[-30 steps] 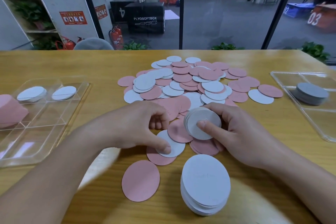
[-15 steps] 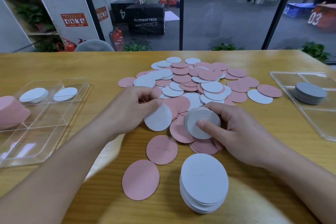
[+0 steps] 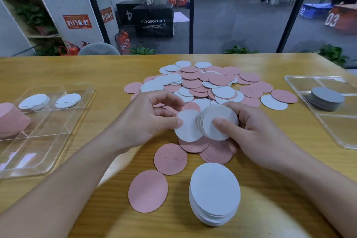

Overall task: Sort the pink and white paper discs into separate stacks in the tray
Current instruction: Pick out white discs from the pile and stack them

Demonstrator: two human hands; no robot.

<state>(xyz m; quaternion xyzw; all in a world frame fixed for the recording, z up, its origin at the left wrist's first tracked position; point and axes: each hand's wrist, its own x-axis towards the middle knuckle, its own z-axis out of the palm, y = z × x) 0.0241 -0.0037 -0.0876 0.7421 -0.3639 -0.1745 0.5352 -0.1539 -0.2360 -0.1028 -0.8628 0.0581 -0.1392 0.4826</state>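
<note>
Left hand (image 3: 146, 120): thumb and fingers pinch a single white disc (image 3: 187, 126), its edge tucked against the bundle. Right hand (image 3: 257, 137): fingers curled round a small bundle of white discs (image 3: 220, 121), thumb pressed on top. Both held above the near edge of the mixed pink and white pile (image 3: 208, 85) on the wooden table (image 3: 77, 69). Tall white stack (image 3: 215, 193), nearest. Clear tray (image 3: 63, 127), left: two white stacks in far compartments.

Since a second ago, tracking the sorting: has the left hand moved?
Yes. The left hand carried a white disc away from the near white stack, to the right hand's bundle.
</note>
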